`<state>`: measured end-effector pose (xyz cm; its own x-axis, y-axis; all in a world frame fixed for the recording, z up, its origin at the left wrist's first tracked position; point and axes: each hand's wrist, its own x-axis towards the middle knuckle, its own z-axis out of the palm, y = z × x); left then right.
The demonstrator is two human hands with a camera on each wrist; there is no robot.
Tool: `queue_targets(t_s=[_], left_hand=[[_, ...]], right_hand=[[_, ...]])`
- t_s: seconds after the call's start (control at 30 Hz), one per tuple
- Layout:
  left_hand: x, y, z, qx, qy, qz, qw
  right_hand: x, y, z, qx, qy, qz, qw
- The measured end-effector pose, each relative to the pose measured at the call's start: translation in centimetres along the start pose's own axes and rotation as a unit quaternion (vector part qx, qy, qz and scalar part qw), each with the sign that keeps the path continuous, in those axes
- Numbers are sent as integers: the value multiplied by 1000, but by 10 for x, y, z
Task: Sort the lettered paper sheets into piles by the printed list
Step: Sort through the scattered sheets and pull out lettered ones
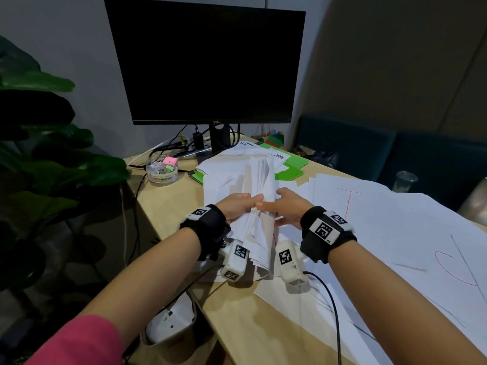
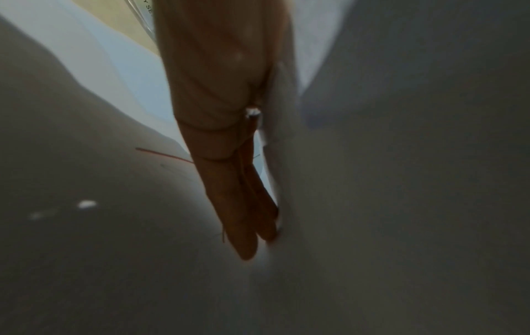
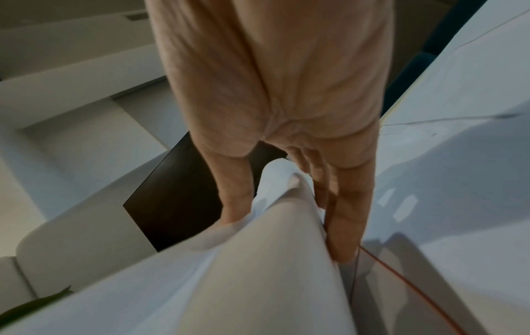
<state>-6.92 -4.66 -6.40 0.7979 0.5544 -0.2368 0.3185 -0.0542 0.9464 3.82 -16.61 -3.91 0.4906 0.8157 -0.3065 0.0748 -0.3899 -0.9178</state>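
A thick stack of white paper sheets [image 1: 259,225] stands on edge over the desk, fanned open at its far end. My left hand [image 1: 247,204] holds it from the left, thumb across the top; in the left wrist view its fingers [image 2: 238,204] lie flat along the paper [image 2: 373,181]. My right hand [image 1: 274,212] pinches the stack from the right, with the thumb on one side of the sheets [image 3: 258,272] and the fingers [image 3: 344,226] on the other. Loose sheets lie to the right, one with a red "T" [image 1: 350,198], another with a red curved letter [image 1: 453,270].
A dark monitor [image 1: 210,61] stands behind the papers. A printed sheet marked "H.R." [image 1: 261,151] lies on green folders [image 1: 290,167] at the back. A stationery tub [image 1: 163,171] sits at the back left beside a plant [image 1: 39,127]. A plastic cup [image 1: 405,180] stands far right.
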Motion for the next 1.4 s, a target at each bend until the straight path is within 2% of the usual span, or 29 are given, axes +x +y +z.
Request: queue_targets(t_s=[0.2,0.33,0.43,0.57,0.73,0.87,0.93,0.97,1.03,1.07,1.1,1.17,1.2,1.27,1.33,1.4], left_hand=[[-3,9,-8,-12,-6,18,1000],[-17,28,-35,5,49,42,998],[-22,36,-59,27,55,44,997],[-29,42,-76,60,32,43,997],[-34,47,-76,64,10,58,996],[-36,47,-69,48,24,47,997],[-36,44,-67,34,29,46,998],[-35,42,-66,29,29,45,998],[-33,39,-61,24,26,44,998],[-30,36,-59,20,25,41,999],[-30,35,-55,16,22,39,999],[-28,33,-48,22,23,36,999],[-27,33,-45,21,24,32,999],[-26,32,-40,8,35,29,999],[-27,30,-35,-5,33,36,999],[-26,27,-33,-25,35,35,998]], right_hand=[[-2,4,-6,22,25,56,998],[-5,9,-17,70,51,108,990],[-5,8,-25,29,86,108,990],[-9,7,-27,-26,73,116,990],[-8,12,-27,-53,88,103,989],[-9,14,-31,-59,108,110,986],[-9,11,-32,-107,152,99,978],[-6,10,-34,-173,174,89,965],[-5,4,-32,-321,199,59,924],[-7,-1,-29,-347,196,33,917],[-9,-7,-24,-345,176,3,922],[-13,-17,-13,-261,108,-51,958],[-16,-20,-6,-200,73,-54,976],[-19,-21,8,-117,22,-42,992],[-18,-17,22,-102,1,-34,994],[-13,-12,31,-100,10,-38,994]])
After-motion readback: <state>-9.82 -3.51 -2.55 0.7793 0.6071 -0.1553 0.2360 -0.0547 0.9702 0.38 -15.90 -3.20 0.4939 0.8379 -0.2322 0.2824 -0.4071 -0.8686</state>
